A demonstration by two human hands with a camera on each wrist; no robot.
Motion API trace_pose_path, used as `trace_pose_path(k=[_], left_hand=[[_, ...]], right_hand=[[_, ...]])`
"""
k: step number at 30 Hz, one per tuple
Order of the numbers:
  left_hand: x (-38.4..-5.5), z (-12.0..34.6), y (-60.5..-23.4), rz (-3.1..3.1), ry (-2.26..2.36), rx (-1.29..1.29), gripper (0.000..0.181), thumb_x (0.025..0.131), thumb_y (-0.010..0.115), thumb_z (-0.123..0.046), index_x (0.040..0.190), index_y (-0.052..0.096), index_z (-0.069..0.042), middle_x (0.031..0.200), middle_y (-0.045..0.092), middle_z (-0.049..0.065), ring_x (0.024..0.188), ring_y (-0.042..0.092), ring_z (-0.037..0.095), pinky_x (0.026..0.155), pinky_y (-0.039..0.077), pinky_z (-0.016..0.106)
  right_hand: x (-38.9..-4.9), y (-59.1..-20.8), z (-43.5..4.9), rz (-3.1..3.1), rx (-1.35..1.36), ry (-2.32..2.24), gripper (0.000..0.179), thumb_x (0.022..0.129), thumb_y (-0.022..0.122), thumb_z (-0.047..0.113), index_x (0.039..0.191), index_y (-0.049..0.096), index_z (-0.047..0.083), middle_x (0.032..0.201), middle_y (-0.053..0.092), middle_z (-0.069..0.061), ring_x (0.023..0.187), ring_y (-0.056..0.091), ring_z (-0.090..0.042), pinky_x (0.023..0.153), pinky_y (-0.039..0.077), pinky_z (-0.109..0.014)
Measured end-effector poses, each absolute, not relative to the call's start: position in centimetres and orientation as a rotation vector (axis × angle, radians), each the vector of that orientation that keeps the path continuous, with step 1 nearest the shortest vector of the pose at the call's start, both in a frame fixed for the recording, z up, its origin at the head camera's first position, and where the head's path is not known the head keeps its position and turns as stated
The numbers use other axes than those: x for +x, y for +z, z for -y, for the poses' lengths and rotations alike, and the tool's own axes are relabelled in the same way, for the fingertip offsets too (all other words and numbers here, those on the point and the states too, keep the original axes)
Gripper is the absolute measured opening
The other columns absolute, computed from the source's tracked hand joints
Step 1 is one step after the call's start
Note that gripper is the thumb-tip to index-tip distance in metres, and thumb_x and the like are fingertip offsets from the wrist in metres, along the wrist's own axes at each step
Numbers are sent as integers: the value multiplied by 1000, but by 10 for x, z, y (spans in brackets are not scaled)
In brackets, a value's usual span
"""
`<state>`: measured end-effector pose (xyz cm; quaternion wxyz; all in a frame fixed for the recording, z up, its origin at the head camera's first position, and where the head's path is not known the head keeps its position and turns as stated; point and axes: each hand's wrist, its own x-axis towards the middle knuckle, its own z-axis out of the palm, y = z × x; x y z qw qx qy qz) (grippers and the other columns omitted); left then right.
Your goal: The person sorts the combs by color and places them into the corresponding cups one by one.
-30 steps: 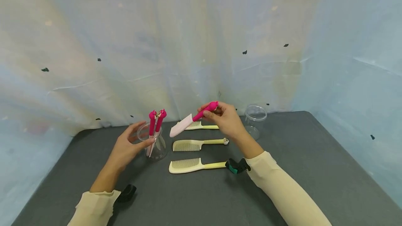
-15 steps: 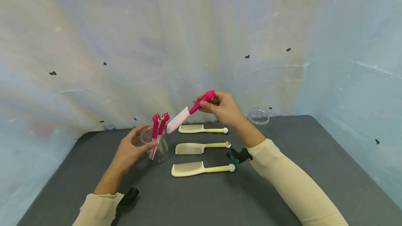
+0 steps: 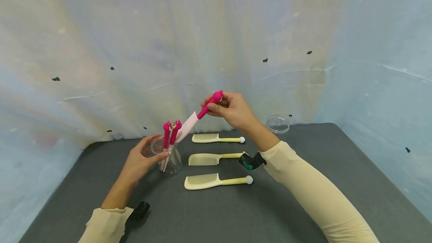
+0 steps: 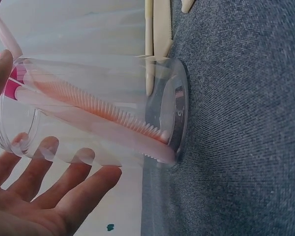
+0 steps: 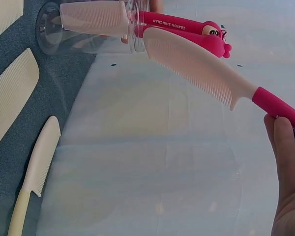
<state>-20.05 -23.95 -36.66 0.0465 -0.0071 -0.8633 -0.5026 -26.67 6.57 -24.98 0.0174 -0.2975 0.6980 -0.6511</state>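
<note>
My left hand (image 3: 140, 156) holds a clear plastic jar (image 3: 174, 165) upright on the table, thumb on one side and fingers on the other. Two combs with bright pink handles (image 3: 174, 132) stand in it, teeth end down, figure heads above the rim. My right hand (image 3: 237, 112) pinches the pink handle of a third, pale pink comb (image 5: 194, 61) in the air. This comb slants down to the left; in the right wrist view its tip overlaps the jar's mouth.
Three pale yellow combs (image 3: 202, 181) lie in a row on the dark grey table (image 3: 216, 216), right of the jar. The round clear rim of another container (image 3: 278, 125) shows at the back right. A patterned cloth backdrop (image 3: 216, 40) hangs behind.
My right hand has moved left, bringing the pink comb from above the yellow combs over to the jar, its handle raised more steeply. The left hand stays round the jar.
</note>
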Motion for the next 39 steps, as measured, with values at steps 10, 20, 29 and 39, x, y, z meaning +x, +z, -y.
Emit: trace_pose_path(k=[10, 20, 29, 39], left_hand=[[-201, 244, -366, 2661, -1524, 38, 85, 86, 76, -48, 155, 33, -25, 159, 37, 13, 139, 44, 42, 102, 47, 63], [-202, 245, -364, 2699, -1526, 104, 94, 83, 77, -52, 158, 25, -25, 163, 26, 16, 144, 31, 48, 106, 38, 69], [-198, 240, -360, 2723, -1554, 139, 97, 85, 77, -47, 160, 20, -23, 164, 24, 17, 146, 30, 46, 109, 37, 68], [-201, 237, -362, 2723, -1560, 127, 100, 85, 76, -49, 161, 16, -21, 164, 23, 18, 144, 33, 45, 108, 39, 66]], right_hand=[[-270, -252, -59, -2136, -934, -2040, 21, 93, 66, 7, 111, 67, -4, 116, 72, -20, 107, 72, -26, 90, 58, -34], [-272, -255, -50, -2125, -936, -2035, 20, 93, 67, 6, 109, 67, -4, 115, 72, -20, 107, 72, -25, 90, 59, -34], [-272, -257, -39, -2163, -937, -1949, 21, 92, 68, 7, 111, 69, -2, 116, 72, -18, 107, 72, -24, 90, 58, -37], [-273, -260, -31, -2197, -917, -1895, 19, 93, 68, 8, 110, 68, -1, 114, 72, -17, 105, 73, -23, 89, 59, -36]])
